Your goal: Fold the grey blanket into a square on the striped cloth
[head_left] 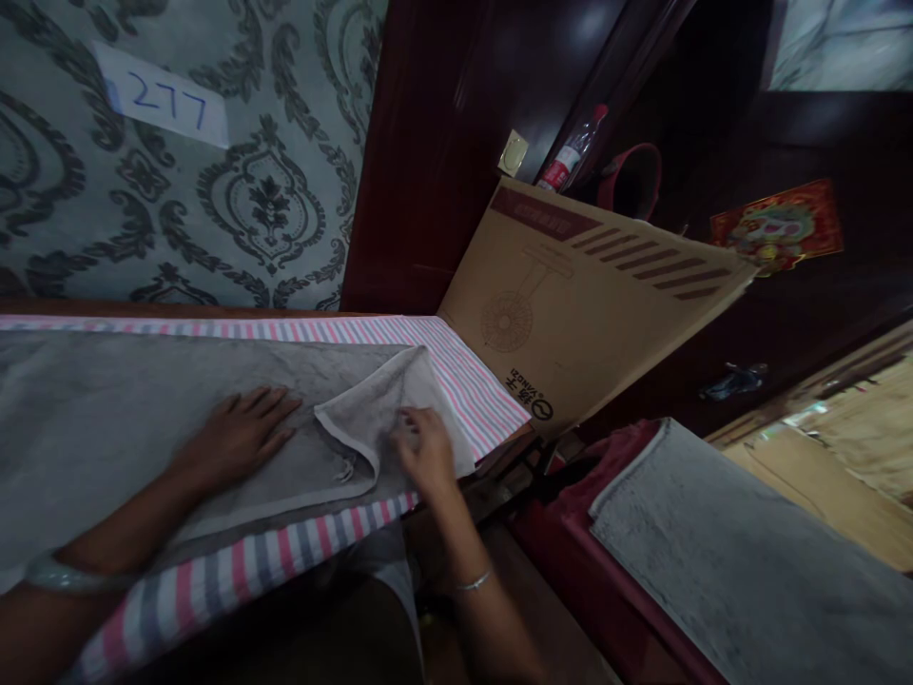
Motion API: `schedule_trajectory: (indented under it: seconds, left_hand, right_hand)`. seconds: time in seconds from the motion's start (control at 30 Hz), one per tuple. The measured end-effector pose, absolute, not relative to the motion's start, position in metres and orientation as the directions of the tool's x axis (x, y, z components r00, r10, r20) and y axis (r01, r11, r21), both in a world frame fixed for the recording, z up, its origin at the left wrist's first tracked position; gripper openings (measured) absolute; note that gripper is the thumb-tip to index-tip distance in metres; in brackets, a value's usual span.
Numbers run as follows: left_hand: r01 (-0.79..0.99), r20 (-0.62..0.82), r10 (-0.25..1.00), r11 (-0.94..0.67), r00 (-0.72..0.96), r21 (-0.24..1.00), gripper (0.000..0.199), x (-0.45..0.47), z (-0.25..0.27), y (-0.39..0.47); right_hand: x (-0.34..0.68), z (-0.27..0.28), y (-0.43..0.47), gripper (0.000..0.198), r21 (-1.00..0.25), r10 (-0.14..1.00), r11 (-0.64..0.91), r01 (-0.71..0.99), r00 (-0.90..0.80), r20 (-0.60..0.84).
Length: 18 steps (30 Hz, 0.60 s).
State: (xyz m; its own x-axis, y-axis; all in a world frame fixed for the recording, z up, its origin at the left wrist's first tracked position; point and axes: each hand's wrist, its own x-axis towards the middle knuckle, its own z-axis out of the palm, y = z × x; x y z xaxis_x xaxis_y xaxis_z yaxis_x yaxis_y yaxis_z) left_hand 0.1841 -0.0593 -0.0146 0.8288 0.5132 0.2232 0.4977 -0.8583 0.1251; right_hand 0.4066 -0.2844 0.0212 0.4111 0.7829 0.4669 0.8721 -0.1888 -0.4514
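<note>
A long grey towel (128, 400) with a pale hem lies spread on a striped cloth (221, 571) in pink, white and grey. My left hand (242, 433) rests flat on the towel, palm down with fingers stretched out. Near the towel's right end a corner flap (367, 404) is folded over, and a small tuft of threads shows by its hem. My right hand (426, 447) is on this folded part, its fingers bent and pinching the fabric; the fingertips are slightly blurred.
A large cardboard box panel (571, 304) stands upright beyond the right end of the table. Behind it are a plastic bottle (574, 152) and a red round-rimmed container (634, 181). At lower right, another grey cloth (748, 552) covers a dark red seat. Patterned wallpaper (271, 190) backs the table.
</note>
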Motion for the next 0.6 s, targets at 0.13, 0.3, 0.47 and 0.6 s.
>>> schedule_trajectory:
  seconds: [0.13, 0.3, 0.47, 0.6]
  left_hand:
    - [0.513, 0.215, 0.526, -0.850, 0.823, 0.115, 0.060, 0.185, -0.017, -0.056]
    - [0.535, 0.152, 0.551, -0.834, 0.820, 0.137, 0.061, 0.185, -0.012, -0.059]
    - [0.541, 0.140, 0.554, -0.832, 0.820, 0.126, 0.060, 0.186, -0.012, -0.059]
    - [0.547, 0.143, 0.557, -0.830, 0.818, 0.104, 0.060, 0.188, -0.014, -0.058]
  right_hand:
    - [0.352, 0.013, -0.247, 0.037, -0.355, 0.906, -0.078, 0.932, 0.215, 0.365]
    - [0.370, -0.011, -0.251, 0.015, -0.645, 0.709, -0.168, 0.746, 0.546, 0.447]
    - [0.402, -0.042, -0.306, 0.027, -0.987, 0.387, 0.066, 0.148, 0.908, 0.162]
    - [0.406, -0.057, -0.335, 0.047, -0.951, 0.450, 0.153, -0.269, 0.876, -0.175]
